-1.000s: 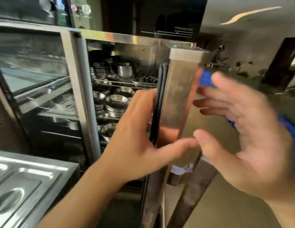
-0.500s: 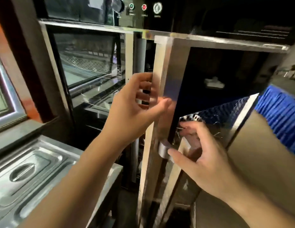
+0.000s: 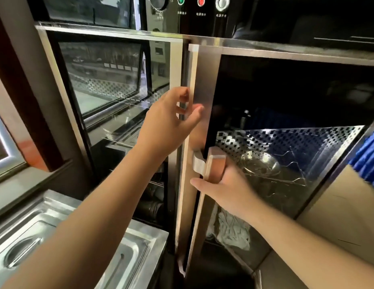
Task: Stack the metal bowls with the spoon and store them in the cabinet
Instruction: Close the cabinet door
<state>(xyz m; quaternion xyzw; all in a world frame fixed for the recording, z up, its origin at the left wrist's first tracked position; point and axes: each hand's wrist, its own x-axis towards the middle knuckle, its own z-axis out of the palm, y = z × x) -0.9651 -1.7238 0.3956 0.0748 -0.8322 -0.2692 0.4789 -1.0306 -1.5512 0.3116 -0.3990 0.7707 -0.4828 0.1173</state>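
Head view: left hand reaches up, fingers loosely apart at the edge of the cabinet door. Right hand has fingers clamped on the handle. Bowls show dimly through the glass.

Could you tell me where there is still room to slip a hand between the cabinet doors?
Only a narrow slit remains between the left door and the right door edge. The left hand already fills it at mid-height, fingers curled on that edge. The right hand occupies the handle. Above the left hand the slit is bare.
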